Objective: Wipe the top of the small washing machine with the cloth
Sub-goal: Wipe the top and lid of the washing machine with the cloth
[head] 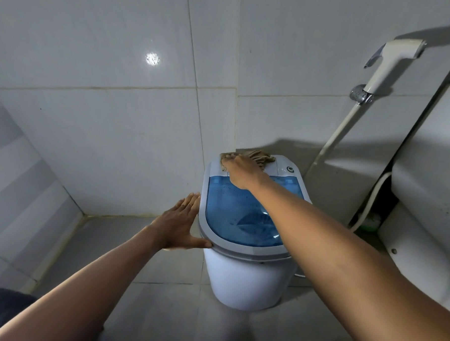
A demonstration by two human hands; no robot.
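Pressing the cloth [259,157] flat under my right hand [240,171] on the washing machine [249,272]'s rear panel; my left hand [178,227], fingers straight, braces its rim, holding nothing; the cloth could slip off behind if I push farther.

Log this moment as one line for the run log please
step: wiping | right hand: presses cloth on washer back panel | left hand: flat against lid rim | blue lid: closed
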